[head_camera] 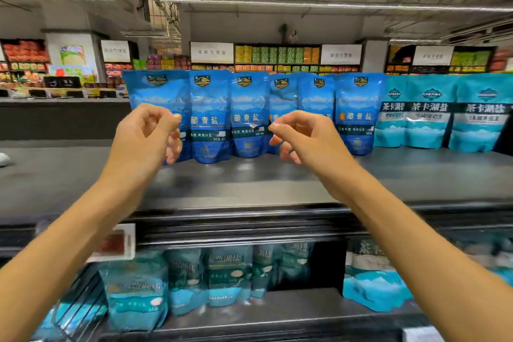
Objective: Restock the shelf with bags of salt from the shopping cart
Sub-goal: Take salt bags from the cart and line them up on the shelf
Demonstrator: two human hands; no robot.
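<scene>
Several blue salt bags point(211, 116) stand upright in a row on the dark top shelf point(249, 178). My left hand point(144, 133) hovers in front of the leftmost blue bag point(155, 89), fingers loosely curled and holding nothing. My right hand point(305, 136) is raised in front of the bags in the middle of the row, also loosely curled and empty. Whether the fingertips touch the bags cannot be told. At the bottom left, the wire rim of the shopping cart point(80, 294) shows, with teal bags behind it.
Teal salt bags point(427, 114) continue the top row to the right. The lower shelf point(277, 311) holds more teal bags point(224, 275), with a dark gap right of centre. A red price tag point(113, 244) hangs on the shelf edge. Distant shelves fill the background.
</scene>
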